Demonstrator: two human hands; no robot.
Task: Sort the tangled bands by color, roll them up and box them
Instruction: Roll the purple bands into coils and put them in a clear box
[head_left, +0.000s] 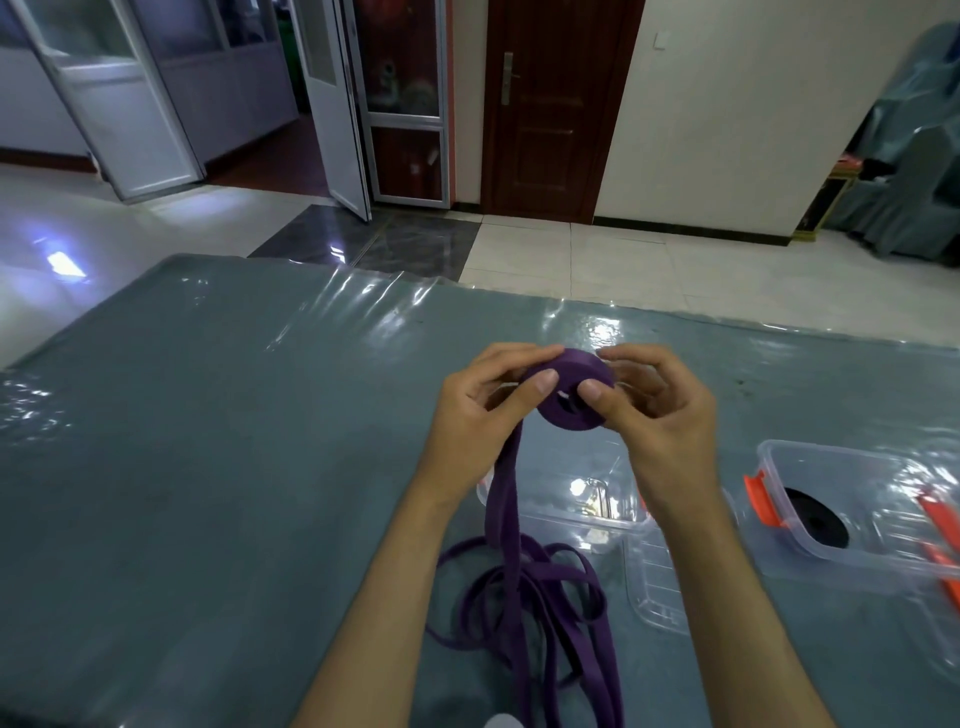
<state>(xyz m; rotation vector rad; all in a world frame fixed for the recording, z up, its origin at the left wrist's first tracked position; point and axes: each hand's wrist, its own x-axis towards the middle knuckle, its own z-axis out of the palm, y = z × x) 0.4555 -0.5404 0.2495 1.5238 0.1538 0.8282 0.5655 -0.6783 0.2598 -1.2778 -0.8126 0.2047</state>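
Loose purple band (540, 613) is heaped at lower centre of the frame. At centre, the purple roll (569, 392) is pinched by left hand (483, 410) and right hand (660, 415). A black roll (815, 517) is held in the clear box (852, 514), right.

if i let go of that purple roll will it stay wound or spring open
The purple roll would probably loosen: only the left hand and right hand keep it wound. Its band looks soft and floppy, since the loose tail hangs limp and lies in slack loops on the table. On edge, it might roll.
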